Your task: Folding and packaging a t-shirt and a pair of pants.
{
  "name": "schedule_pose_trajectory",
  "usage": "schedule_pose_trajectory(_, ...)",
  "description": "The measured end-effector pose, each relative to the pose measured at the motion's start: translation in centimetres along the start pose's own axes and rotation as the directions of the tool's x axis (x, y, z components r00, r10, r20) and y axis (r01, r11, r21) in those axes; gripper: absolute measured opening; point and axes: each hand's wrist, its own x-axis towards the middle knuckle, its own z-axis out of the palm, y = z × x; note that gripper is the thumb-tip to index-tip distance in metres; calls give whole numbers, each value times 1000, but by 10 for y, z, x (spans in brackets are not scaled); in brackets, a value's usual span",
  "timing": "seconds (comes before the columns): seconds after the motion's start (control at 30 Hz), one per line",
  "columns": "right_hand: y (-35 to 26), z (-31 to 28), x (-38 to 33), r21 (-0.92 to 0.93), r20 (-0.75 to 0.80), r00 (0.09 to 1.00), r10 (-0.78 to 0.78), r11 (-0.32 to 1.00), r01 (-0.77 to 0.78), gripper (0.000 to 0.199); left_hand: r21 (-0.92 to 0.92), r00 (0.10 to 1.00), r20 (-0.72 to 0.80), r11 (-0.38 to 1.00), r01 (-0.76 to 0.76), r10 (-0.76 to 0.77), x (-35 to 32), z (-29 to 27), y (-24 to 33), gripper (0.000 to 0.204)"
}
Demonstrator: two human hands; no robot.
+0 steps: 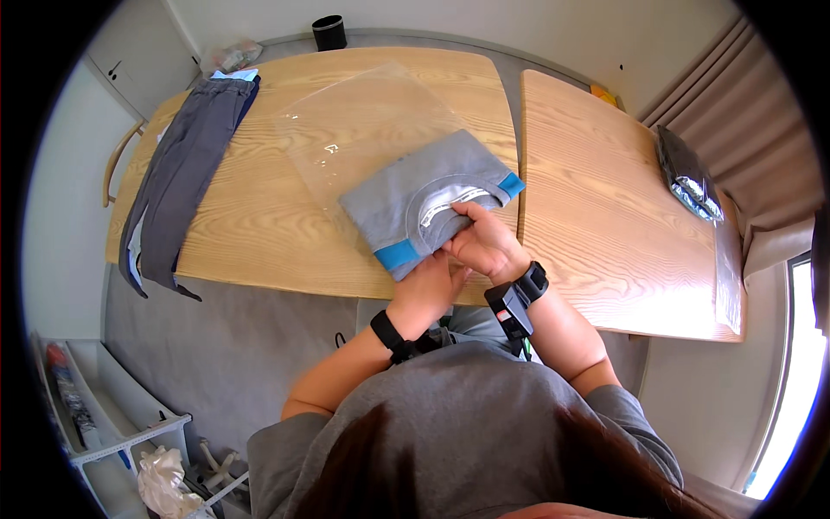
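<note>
A folded grey T-shirt [389, 192] with blue sleeve bands and a round collar lies at the near right part of the table. Beneath and beyond it spreads a clear plastic bag [354, 117]. My right hand [488, 246] is closed on the shirt's near edge by the collar, thumb on top and the other fingers mostly hidden below. Close beside it, my left hand [425, 292] is at the same near edge, next to a blue band. Its fingers are largely hidden and slightly blurred, so its grip cannot be made out.
Dark grey trousers [192, 164] hang over the left end of the wooden table [259, 242]. On a second table [596, 216] at the right lie a dark packaged garment [685, 173] and a clear sheet [728, 277]. A white shelf unit [130, 445] stands lower left; a black bin [328, 33] behind.
</note>
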Motion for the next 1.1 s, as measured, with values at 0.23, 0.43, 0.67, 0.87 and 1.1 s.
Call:
schedule_pose_trajectory(0.23,12,7,28,47,63,998,-7,999,4,35,133,1000,25,991,-17,14,-2,-15,-1,55)
schedule_pose_trajectory(0.43,25,31,90,100,165,986,-15,995,-1,35,161,970,17,956,-243,244,-34,-35,-23,61)
schedule_pose_trajectory(0.67,31,60,156,66,177,974,-144,989,135,28,153,934,138,925,-348,329,-58,-56,-36,59)
schedule_pose_trajectory(0.87,23,67,189,174,168,977,-130,980,100,25,141,924,141,916,-375,356,-66,-57,-40,59)
schedule_pose_trajectory(1.1,-1,52,189,-97,174,981,-90,989,108,27,83,915,145,917,-389,376,-62,-55,-43,53)
